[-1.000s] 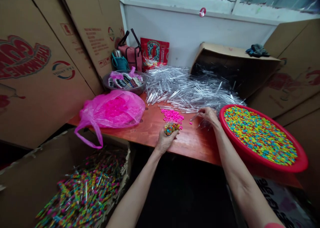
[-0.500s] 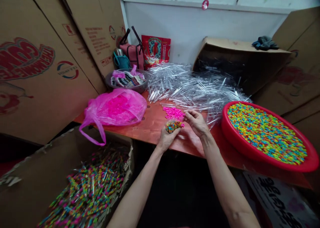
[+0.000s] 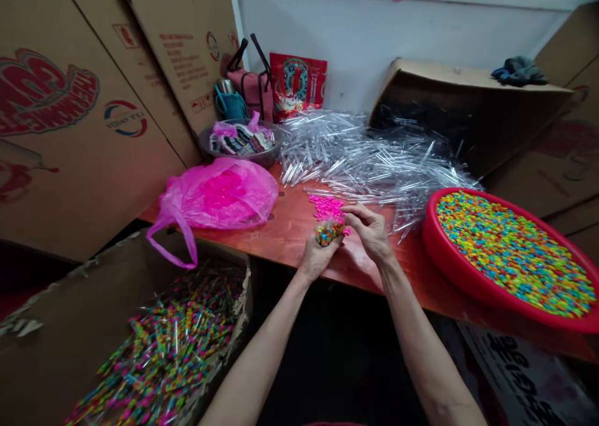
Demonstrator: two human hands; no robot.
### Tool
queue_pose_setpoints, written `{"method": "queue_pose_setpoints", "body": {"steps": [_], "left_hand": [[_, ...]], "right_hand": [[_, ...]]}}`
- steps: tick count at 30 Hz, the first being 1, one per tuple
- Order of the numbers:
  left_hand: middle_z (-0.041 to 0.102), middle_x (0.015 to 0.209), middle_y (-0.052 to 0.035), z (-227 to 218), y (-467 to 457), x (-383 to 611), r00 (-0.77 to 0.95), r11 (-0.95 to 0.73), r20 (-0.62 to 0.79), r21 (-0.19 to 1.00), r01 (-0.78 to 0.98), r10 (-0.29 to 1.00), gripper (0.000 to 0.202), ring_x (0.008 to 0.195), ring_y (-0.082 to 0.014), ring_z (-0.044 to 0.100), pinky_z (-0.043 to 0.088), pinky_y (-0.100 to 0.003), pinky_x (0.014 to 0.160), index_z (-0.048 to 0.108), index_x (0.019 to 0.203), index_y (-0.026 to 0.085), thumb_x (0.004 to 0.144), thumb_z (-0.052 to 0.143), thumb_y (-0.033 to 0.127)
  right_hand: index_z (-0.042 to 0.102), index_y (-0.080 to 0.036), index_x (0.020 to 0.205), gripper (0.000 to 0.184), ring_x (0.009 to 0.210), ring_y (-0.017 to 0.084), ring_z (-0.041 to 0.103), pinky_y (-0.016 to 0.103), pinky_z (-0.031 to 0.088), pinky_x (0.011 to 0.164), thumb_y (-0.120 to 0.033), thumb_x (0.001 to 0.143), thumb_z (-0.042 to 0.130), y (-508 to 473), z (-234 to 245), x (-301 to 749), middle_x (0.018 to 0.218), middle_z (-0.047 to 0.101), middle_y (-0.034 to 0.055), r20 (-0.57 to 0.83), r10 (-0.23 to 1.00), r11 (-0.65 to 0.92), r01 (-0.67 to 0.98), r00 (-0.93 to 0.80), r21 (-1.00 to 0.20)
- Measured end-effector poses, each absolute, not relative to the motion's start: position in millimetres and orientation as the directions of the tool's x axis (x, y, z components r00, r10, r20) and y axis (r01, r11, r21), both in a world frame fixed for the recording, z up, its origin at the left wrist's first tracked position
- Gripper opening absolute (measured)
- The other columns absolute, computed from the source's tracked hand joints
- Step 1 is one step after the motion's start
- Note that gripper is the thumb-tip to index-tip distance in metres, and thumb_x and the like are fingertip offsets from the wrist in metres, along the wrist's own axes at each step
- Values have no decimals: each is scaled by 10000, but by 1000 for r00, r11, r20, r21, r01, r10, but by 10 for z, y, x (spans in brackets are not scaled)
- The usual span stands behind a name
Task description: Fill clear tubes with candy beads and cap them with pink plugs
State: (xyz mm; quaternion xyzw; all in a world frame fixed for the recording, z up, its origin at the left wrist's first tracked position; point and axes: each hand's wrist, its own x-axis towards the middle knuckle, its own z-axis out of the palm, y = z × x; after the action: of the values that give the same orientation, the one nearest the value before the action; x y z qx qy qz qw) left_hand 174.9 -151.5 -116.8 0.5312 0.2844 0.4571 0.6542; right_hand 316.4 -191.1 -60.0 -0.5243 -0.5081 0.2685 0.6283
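Orange-red wood of the desk (image 3: 285,242) carries everything, its near edge just below the hands, with a dark gap beneath and open board between the hands and the pink bag (image 3: 219,195). Cardboard cartons (image 3: 88,133) stand along the left; their big red lettering is upside down and too warped to read. An open box (image 3: 93,301) at lower left holds filled tubes (image 3: 163,351). A red basin (image 3: 433,245) of mixed pellets (image 3: 512,254) sits right, and clear tubes (image 3: 369,158) lie heaped beyond the hands. The left hand (image 3: 318,257) curls around a small clear packet (image 3: 330,232) of multicoloured pellets, just before pink pellets (image 3: 325,206). The right hand (image 3: 369,229) is half closed, fingertips at the packet's top; whether it grips anything, I cannot tell.
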Motion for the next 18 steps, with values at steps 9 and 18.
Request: {"method": "queue_pose_setpoints", "body": {"steps": [9, 18], "left_hand": [[753, 814, -34, -1162, -1529, 1767, 374, -22, 124, 964, -264, 919, 209, 693, -145, 690, 543, -246, 693, 740, 914, 147, 780, 810, 293], [732, 750, -36, -1112, -1527, 1742, 405, -8, 103, 973, -231, 908, 256, 660, -154, 670, 526, -264, 675, 741, 873, 142, 766, 823, 360]], "right_hand": [[757, -259, 1094, 197, 837, 191, 662, 333, 557, 784, -357, 930, 708, -1893, -767, 3094, 933, 722, 38, 614, 723, 411, 519, 315, -750], [737, -253, 1046, 154, 889, 203, 687, 345, 561, 840, -352, 947, 673, -1913, -817, 3128, 971, 747, 40, 666, 696, 414, 610, 266, -676]]}}
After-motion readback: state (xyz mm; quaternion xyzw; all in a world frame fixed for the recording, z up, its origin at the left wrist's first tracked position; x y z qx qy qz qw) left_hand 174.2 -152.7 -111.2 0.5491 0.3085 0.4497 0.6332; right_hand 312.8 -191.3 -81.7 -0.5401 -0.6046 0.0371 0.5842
